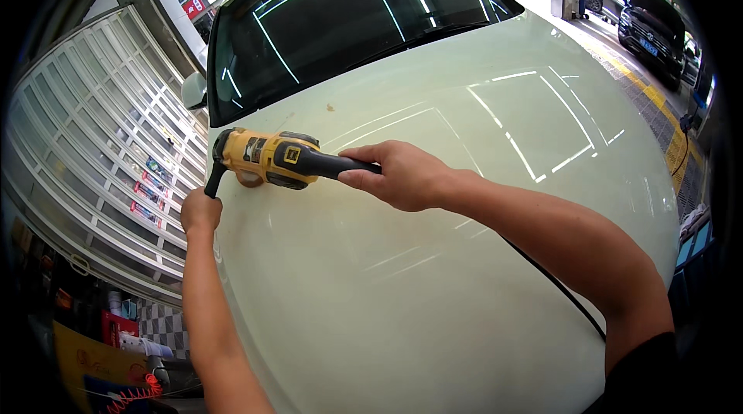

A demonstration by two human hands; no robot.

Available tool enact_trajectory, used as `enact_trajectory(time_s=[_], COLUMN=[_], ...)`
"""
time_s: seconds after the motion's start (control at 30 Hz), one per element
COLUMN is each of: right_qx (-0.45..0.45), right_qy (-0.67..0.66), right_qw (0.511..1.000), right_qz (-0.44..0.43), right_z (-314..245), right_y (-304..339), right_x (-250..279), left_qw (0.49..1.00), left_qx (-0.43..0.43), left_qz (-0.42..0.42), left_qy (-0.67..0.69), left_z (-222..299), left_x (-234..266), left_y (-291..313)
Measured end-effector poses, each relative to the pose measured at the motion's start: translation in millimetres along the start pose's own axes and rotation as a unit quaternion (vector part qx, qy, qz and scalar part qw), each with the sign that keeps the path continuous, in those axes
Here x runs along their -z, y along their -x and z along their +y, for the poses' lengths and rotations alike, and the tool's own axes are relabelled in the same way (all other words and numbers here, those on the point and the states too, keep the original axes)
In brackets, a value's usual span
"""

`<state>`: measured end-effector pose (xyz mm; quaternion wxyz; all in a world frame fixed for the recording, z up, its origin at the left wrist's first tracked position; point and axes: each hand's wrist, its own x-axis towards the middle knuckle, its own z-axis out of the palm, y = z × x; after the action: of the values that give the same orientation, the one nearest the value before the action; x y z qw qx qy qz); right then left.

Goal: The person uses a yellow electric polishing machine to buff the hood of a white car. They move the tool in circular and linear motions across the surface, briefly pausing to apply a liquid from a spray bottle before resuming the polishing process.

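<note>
A yellow and black car polisher (263, 157) lies across the left side of a pale car hood (464, 259), its round pad partly visible beneath the body against the paint. My right hand (402, 176) is wrapped round the black rear handle. On the polisher's head end, my left hand (201, 211) grips the black side handle. Brownish specks (330, 107) of residue dot the hood close to the windshield. From under my right forearm a black cord (561, 286) runs down over the hood.
Beyond the hood rises the dark windshield (325, 27), with a side mirror (194, 91) at its left. White slatted shutter doors (93, 143) stand close on the left. At lower left a red coiled hose (139, 392) hangs among supplies. A black car (652, 31) is parked far right.
</note>
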<state>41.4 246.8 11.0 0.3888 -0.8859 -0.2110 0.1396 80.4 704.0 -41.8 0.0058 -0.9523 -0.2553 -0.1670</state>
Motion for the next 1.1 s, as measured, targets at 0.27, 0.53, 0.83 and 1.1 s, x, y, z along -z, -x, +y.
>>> enact_trajectory(time_s=[0.27, 0.53, 0.83, 1.1], right_qx=[-0.051, -0.179, -0.254, -0.15], right_qy=[-0.016, -0.021, -0.042, -0.016], right_qw=[0.995, 0.956, 0.918, 0.972], right_qz=[0.083, 0.23, 0.301, 0.181], right_z=[66.6, 188.5, 216.8, 120.9], right_y=[19.3, 154.0, 229.7, 78.3], right_x=[85.2, 218.2, 230.3, 156.7], left_qw=[0.997, 0.97, 0.924, 0.983], left_qx=[-0.067, -0.196, -0.357, -0.178], left_qz=[0.006, -0.072, -0.028, -0.012], left_qy=[0.026, 0.121, 0.137, 0.053], left_z=[148.2, 434.6, 504.0, 321.5], left_x=[-17.1, 21.0, 21.8, 1.5], left_y=[-42.9, 39.6, 83.7, -16.0])
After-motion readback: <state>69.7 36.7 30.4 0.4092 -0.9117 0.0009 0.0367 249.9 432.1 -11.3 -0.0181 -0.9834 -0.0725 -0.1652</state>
